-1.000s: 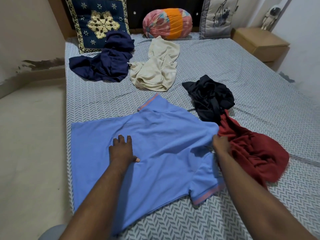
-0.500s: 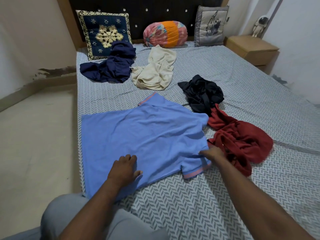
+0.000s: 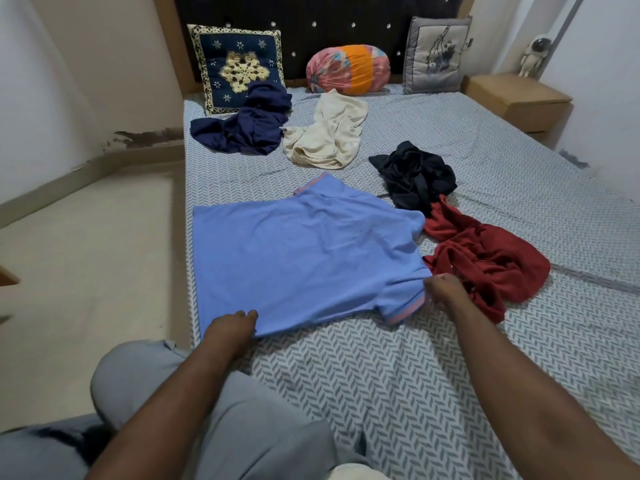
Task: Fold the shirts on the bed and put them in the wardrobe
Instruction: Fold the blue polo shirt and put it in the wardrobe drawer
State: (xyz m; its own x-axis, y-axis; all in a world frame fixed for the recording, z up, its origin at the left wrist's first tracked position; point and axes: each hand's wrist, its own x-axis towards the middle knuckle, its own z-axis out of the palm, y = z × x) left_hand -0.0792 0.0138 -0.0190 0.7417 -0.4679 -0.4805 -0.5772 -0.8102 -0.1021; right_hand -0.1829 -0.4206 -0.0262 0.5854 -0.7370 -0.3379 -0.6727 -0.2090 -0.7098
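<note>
The blue shirt (image 3: 298,258) lies flat on the bed (image 3: 415,375), spread just ahead of both hands. Its longer run goes left to right across the gap between them, and the collar (image 3: 311,187) is on the far edge. The hands are well apart. The left hand (image 3: 230,323) curls over the near edge towards the left end, and the right hand (image 3: 445,291) pinches the cloth at the sleeve (image 3: 403,299) on the right end. Each hand is close to its own end, so a fold would likely carry one end across to the other. The crumpled red shirt (image 3: 491,261) lies just right of the right hand and may snag.
</note>
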